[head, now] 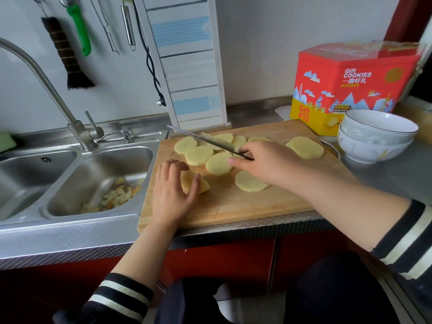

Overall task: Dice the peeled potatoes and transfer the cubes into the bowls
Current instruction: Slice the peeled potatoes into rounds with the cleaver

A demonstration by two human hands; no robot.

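Head view shows potato slices (218, 163) mid-frame on the cutting board (233, 204). Left hand (174, 194) fingers curl over one piece (195, 184); right hand (268, 164) grips the knife (210, 142). She should stack slices, tuck fingertips, cut strips.

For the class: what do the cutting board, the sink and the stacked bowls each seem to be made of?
Cutting board: pale wood, matte, visible grain. Sink: likely stainless steel, brushed grey with reflections. Stacked bowls: probably glazed ceramic, glossy white, dark rim.
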